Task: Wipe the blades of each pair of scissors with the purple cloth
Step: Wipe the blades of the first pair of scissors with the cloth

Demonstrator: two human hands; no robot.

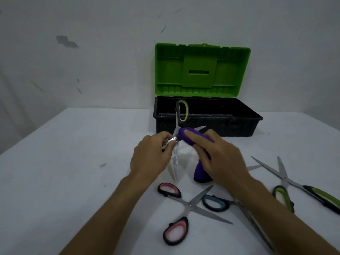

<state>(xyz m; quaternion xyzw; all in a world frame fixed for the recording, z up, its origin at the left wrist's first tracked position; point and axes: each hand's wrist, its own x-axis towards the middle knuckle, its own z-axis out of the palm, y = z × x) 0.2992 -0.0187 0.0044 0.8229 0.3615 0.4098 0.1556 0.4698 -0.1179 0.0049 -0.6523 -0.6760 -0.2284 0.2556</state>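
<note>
White table, toolbox open beyond the fingers. Left hand pinched open scissors near the pivot; right hand clamped the cloth around one blade. Three scissors lay below the fingertips.

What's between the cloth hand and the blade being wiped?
Nothing visible. The right hand already presses the purple cloth around one blade of the green-handled scissors, which the left hand holds open above the table.

No readable text, label or number shows on anything.
</note>
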